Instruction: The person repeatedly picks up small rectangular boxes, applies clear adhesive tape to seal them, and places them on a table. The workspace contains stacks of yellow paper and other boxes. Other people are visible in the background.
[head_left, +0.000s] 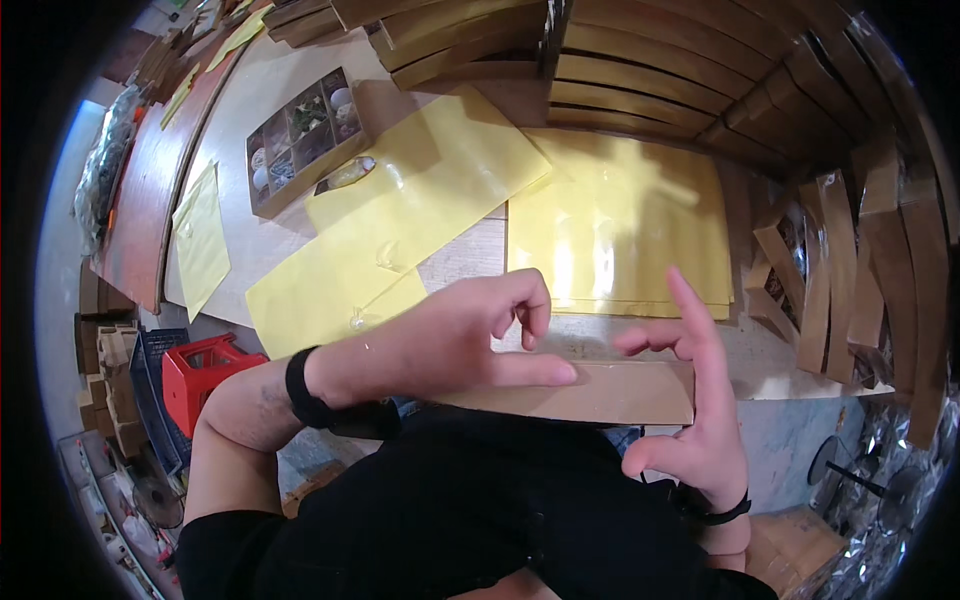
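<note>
A narrow brown cardboard box (600, 392) is close against my body at the table's near edge. My left hand (480, 335) is at its left part, thumb lying along the brown face and fingers curled on the far side. At the box's right end is my right hand (705, 400), its palm side against that end. The right index finger points up, the other fingers bend loosely, and the thumb stands apart. What lies inside the box is hidden. Beyond my hands, a stack of yellow sheets (620, 230) lies on the table.
A compartmented box (305, 140) with small items stands at the far left, beside more yellow sheets (400, 190). Stacked brown boxes (640, 75) line the back, with upright boxes (875, 260) at right. A red stool (205, 375) is at left below table height.
</note>
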